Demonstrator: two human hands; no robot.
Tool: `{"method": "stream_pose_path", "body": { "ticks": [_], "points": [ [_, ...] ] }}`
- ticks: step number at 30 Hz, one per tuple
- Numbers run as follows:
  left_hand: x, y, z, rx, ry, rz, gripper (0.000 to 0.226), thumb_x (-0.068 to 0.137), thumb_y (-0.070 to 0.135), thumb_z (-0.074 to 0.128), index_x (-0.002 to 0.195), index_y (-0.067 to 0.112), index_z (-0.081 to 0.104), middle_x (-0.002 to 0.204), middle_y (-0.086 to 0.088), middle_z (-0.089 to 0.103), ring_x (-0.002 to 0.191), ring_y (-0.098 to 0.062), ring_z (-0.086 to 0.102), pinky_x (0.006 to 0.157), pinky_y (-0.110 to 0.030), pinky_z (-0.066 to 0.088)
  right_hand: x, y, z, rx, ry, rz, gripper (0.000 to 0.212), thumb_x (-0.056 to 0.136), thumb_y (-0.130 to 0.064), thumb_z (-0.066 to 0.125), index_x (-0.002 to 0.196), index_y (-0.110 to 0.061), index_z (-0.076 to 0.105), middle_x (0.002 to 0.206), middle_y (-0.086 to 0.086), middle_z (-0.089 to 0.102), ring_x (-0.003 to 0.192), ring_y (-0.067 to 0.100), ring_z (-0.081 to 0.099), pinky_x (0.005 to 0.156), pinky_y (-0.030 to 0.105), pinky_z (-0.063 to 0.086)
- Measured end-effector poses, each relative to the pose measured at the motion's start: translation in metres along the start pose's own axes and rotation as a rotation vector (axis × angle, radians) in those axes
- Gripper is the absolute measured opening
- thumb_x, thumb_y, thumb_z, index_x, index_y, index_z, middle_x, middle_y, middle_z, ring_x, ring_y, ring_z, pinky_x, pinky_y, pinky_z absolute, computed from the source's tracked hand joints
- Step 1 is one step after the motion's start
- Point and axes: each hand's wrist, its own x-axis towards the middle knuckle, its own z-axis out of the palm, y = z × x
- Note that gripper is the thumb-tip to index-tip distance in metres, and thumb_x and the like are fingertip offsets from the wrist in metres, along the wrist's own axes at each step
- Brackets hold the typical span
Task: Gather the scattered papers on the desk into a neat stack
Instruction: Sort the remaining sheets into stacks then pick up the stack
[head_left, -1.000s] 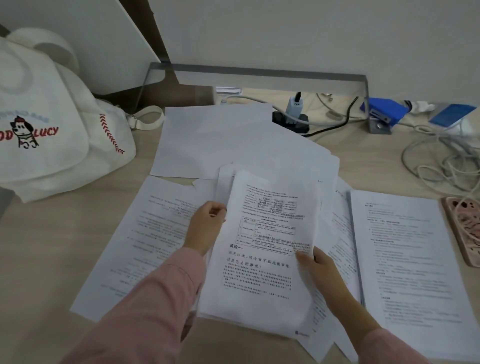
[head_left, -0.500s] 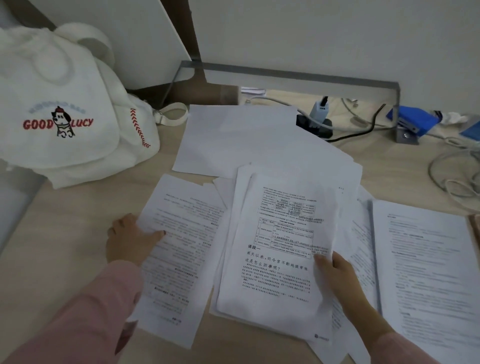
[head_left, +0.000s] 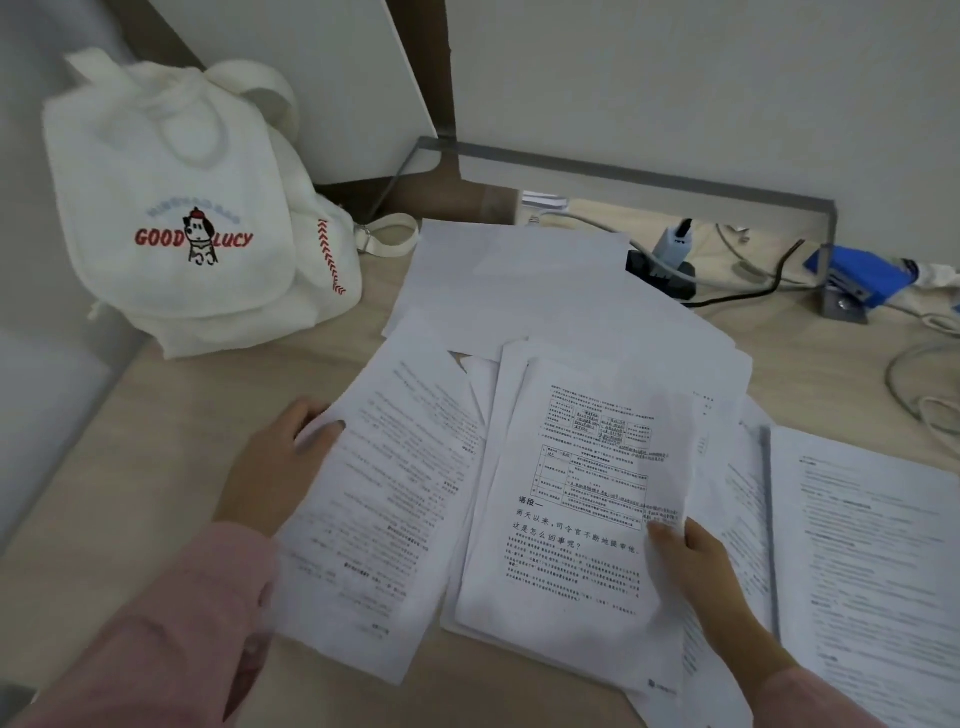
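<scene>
The right hand (head_left: 685, 556) pinches the gathered bundle (head_left: 582, 519) at its right edge, thumb on the top page and the other fingers hidden beneath. That likely keeps the collected pages from sliding apart while more are added. The bundle lies near the middle of the table (head_left: 130, 467), its lower end towards the person and its pages slightly fanned rather than squared.

The left hand (head_left: 280, 462) grips the left edge of a loose printed sheet (head_left: 395, 499), thumb across the top face and fingers curled round the margin. The sheet lies tilted just beside the bundle, its right side tucked under it, so this hold suits drawing it across onto the pile.

Blank sheets (head_left: 519, 280) lie overlapped behind the bundle, and more printed pages (head_left: 872, 545) lie to the right, partly under it. The stack looks far from finished.

A white "GOOD LUCY" bag (head_left: 182, 208) sits at the far left, well apart from the papers.
</scene>
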Motion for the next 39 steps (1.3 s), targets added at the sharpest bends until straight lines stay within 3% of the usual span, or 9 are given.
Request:
{"method": "stream_pose_path", "body": {
  "ticks": [7, 9, 14, 18, 22, 28, 33, 35, 39],
  "points": [
    [-0.013, 0.075, -0.047, -0.347, 0.338, 0.227, 0.016, 0.091, 0.027, 0.053, 0.078, 0.035, 0.05, 0.08, 0.017, 0.057, 0.065, 0.013, 0.055, 0.058, -0.003, 0.042, -0.005, -0.002, -0.001, 0.002, -0.016, -0.015, 0.017, 0.092, -0.019, 0.049, 0.097, -0.008, 0.06, 0.093, 0.012, 0.064, 0.086, 0.029, 0.059, 0.084, 0.043, 0.048],
    [-0.013, 0.088, -0.048, -0.579, 0.385, 0.188, 0.016, 0.091, 0.023, 0.054, 0.08, 0.035, 0.051, 0.081, 0.013, 0.06, 0.067, 0.007, 0.056, 0.059, -0.007, 0.046, -0.005, -0.003, -0.002, 0.001, -0.02, -0.019, 0.017, 0.092, -0.019, 0.048, 0.098, -0.008, 0.06, 0.095, 0.014, 0.064, 0.088, 0.03, 0.059, 0.084, 0.042, 0.048],
    [-0.022, 0.095, 0.003, -0.951, 0.175, -0.12, 0.012, 0.093, 0.02, 0.05, 0.102, 0.021, 0.058, 0.095, 0.006, 0.064, 0.085, -0.013, 0.061, 0.064, -0.025, 0.05, -0.005, -0.004, -0.002, 0.02, -0.023, -0.008, 0.011, 0.092, -0.017, 0.047, 0.093, -0.01, 0.056, 0.078, 0.001, 0.059, 0.082, 0.027, 0.054, 0.077, 0.035, 0.043],
    [-0.034, 0.09, 0.069, -1.14, 0.034, -0.365, 0.028, 0.093, 0.014, 0.049, 0.12, 0.01, 0.054, 0.107, -0.005, 0.062, 0.088, -0.016, 0.061, 0.058, -0.022, 0.059, -0.005, -0.002, -0.003, 0.027, -0.031, 0.009, 0.016, 0.093, -0.019, 0.047, 0.096, -0.008, 0.058, 0.083, 0.005, 0.062, 0.078, 0.022, 0.055, 0.073, 0.032, 0.041],
    [-0.056, 0.088, 0.117, -1.323, -0.163, -0.556, 0.026, 0.093, 0.006, 0.05, 0.118, 0.006, 0.057, 0.106, -0.011, 0.062, 0.094, -0.021, 0.059, 0.068, -0.031, 0.059, -0.005, 0.001, -0.004, 0.053, -0.042, 0.015, 0.014, 0.093, -0.019, 0.047, 0.098, -0.011, 0.057, 0.086, 0.005, 0.062, 0.085, 0.025, 0.057, 0.078, 0.034, 0.045],
    [-0.081, 0.079, 0.144, -1.181, -0.471, -0.671, 0.013, 0.09, 0.015, 0.056, 0.098, 0.008, 0.064, 0.108, -0.015, 0.066, 0.098, -0.021, 0.064, 0.072, -0.036, 0.06, -0.005, 0.008, -0.003, 0.054, -0.055, 0.013, 0.019, 0.092, -0.021, 0.047, 0.093, -0.008, 0.061, 0.087, 0.007, 0.065, 0.073, 0.015, 0.057, 0.064, 0.028, 0.044],
    [-0.081, 0.08, 0.126, -0.582, -0.977, -0.589, 0.03, 0.091, 0.036, 0.051, 0.092, 0.011, 0.068, 0.098, -0.006, 0.075, 0.086, -0.013, 0.071, 0.064, -0.026, 0.056, -0.002, 0.011, -0.003, 0.03, -0.04, 0.003, 0.03, 0.093, -0.026, 0.045, 0.093, -0.001, 0.062, 0.081, 0.008, 0.062, 0.07, 0.014, 0.051, 0.058, 0.023, 0.037],
    [-0.071, 0.085, 0.115, -0.448, -0.947, -0.468, 0.031, 0.093, 0.035, 0.047, 0.079, 0.015, 0.067, 0.088, -0.002, 0.077, 0.073, -0.007, 0.071, 0.057, -0.018, 0.052, -0.001, 0.013, -0.003, 0.033, -0.043, 0.003, 0.029, 0.093, -0.03, 0.044, 0.092, -0.007, 0.062, 0.083, 0.005, 0.063, 0.07, 0.011, 0.052, 0.057, 0.022, 0.038],
    [-0.035, 0.096, 0.105, -0.346, -0.576, -0.165, 0.022, 0.093, 0.026, 0.047, 0.079, 0.016, 0.06, 0.079, 0.004, 0.07, 0.07, -0.007, 0.062, 0.058, -0.017, 0.046, -0.002, 0.014, -0.004, 0.096, -0.067, 0.005, 0.027, 0.093, -0.031, 0.047, 0.092, -0.009, 0.062, 0.082, 0.0, 0.062, 0.075, 0.011, 0.054, 0.063, 0.024, 0.041]
  ]
}}
